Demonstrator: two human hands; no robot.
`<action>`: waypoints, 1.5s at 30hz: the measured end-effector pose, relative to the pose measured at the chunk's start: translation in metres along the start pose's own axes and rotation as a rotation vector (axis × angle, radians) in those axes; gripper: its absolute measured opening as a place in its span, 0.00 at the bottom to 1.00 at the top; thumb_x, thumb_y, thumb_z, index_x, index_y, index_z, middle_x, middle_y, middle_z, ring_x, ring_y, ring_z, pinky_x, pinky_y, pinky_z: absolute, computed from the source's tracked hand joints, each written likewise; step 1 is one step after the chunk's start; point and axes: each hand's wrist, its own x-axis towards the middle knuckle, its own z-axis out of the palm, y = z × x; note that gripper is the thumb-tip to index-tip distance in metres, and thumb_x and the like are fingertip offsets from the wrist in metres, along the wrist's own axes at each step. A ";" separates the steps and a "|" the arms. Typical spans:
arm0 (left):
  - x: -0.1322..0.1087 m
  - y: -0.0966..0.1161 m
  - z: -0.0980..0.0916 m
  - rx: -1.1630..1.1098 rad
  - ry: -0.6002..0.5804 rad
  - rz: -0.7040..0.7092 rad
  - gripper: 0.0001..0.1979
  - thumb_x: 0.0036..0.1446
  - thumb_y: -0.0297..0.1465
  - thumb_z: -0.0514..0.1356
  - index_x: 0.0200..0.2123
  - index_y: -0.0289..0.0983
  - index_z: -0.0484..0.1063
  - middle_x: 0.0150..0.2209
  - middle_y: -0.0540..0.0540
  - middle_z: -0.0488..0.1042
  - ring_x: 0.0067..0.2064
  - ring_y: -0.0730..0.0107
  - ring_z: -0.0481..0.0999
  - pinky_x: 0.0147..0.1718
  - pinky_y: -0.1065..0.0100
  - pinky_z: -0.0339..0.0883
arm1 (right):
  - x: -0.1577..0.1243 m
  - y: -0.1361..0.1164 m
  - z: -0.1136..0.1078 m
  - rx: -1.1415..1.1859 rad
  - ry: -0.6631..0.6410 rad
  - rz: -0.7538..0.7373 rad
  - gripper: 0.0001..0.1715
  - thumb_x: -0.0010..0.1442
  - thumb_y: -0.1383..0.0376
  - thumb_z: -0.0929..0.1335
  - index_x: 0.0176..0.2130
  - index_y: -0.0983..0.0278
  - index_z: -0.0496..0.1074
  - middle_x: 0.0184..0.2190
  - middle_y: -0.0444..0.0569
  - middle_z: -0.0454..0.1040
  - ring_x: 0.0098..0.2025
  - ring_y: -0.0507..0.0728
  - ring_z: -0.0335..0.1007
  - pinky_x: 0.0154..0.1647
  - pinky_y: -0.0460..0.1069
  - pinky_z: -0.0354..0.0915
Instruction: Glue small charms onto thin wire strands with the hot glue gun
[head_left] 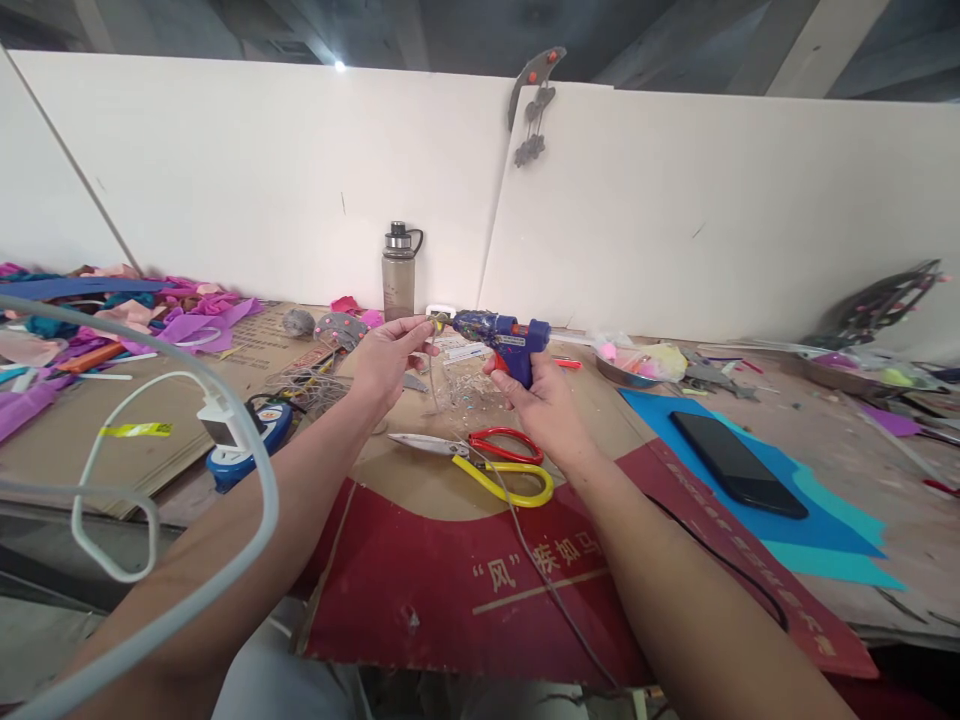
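My right hand (pixel 544 405) is wrapped round the handle of a blue glue gun (pixel 491 330) with a red trigger. Its nozzle points left, right by the fingertips of my left hand (pixel 388 358). Those fingers pinch a thin greyish cord (pixel 433 385) that hangs below them, and a small yellow bit shows at the fingertips; its kind is unclear. Beneath both hands lie scissors (pixel 480 462) with one red and one yellow handle. They rest on a cardboard sheet (pixel 450 590) with a red printed area, near scattered glue scraps (pixel 476 395).
A water bottle (pixel 399 275) stands against the white partition (pixel 262 180). Left are a blue power strip (pixel 251 445), a white cable (pixel 266 490) in the foreground and coloured scraps (pixel 127 320). A phone (pixel 739 465) lies on blue sheets (pixel 832 530) at right, near a bowl (pixel 626 372).
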 end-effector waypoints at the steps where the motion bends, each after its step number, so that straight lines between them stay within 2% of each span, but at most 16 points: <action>1: -0.001 0.000 0.001 0.008 -0.002 0.002 0.12 0.42 0.35 0.69 0.29 0.34 0.75 0.26 0.50 0.74 0.24 0.78 0.72 0.17 0.77 0.56 | 0.000 0.001 0.000 -0.003 0.001 -0.001 0.14 0.60 0.58 0.63 0.46 0.58 0.64 0.42 0.50 0.74 0.42 0.60 0.71 0.37 0.54 0.67; 9: -0.003 -0.002 0.003 0.046 -0.043 0.033 0.11 0.43 0.36 0.68 0.27 0.35 0.75 0.25 0.50 0.72 0.22 0.78 0.70 0.16 0.75 0.55 | 0.000 0.002 0.002 -0.096 0.063 -0.090 0.14 0.59 0.60 0.64 0.45 0.62 0.66 0.37 0.49 0.74 0.37 0.58 0.69 0.42 0.55 0.64; 16: -0.002 -0.002 0.003 0.037 -0.028 0.028 0.11 0.43 0.36 0.69 0.26 0.35 0.75 0.24 0.50 0.72 0.21 0.80 0.68 0.16 0.76 0.54 | -0.002 0.000 0.001 -0.179 0.084 -0.113 0.13 0.60 0.61 0.64 0.45 0.61 0.67 0.38 0.50 0.74 0.38 0.59 0.69 0.42 0.55 0.63; 24: -0.001 -0.003 0.002 0.062 -0.054 0.030 0.12 0.44 0.38 0.68 0.26 0.35 0.75 0.26 0.49 0.73 0.21 0.80 0.67 0.16 0.74 0.53 | -0.003 -0.002 0.001 -0.238 0.063 -0.113 0.13 0.60 0.61 0.64 0.45 0.62 0.67 0.38 0.52 0.74 0.39 0.59 0.70 0.42 0.54 0.63; 31: -0.001 0.000 0.002 0.043 -0.026 0.035 0.12 0.42 0.37 0.69 0.26 0.34 0.75 0.24 0.51 0.70 0.21 0.82 0.67 0.16 0.76 0.52 | -0.003 0.001 0.001 -0.287 0.079 -0.124 0.14 0.60 0.60 0.64 0.46 0.63 0.67 0.40 0.54 0.74 0.41 0.61 0.70 0.43 0.56 0.63; 39: -0.003 -0.001 0.003 0.085 -0.055 0.030 0.13 0.44 0.38 0.68 0.27 0.34 0.75 0.26 0.50 0.71 0.21 0.81 0.67 0.15 0.76 0.52 | -0.003 -0.001 0.003 -0.334 0.084 -0.120 0.15 0.60 0.60 0.64 0.46 0.63 0.68 0.38 0.55 0.75 0.39 0.63 0.70 0.41 0.58 0.64; 45: -0.002 0.000 0.002 0.063 -0.034 0.029 0.13 0.42 0.38 0.69 0.27 0.34 0.74 0.25 0.50 0.71 0.21 0.81 0.67 0.15 0.76 0.51 | -0.003 -0.002 0.001 -0.363 0.081 -0.096 0.17 0.60 0.59 0.63 0.47 0.65 0.67 0.38 0.57 0.75 0.39 0.63 0.70 0.40 0.58 0.64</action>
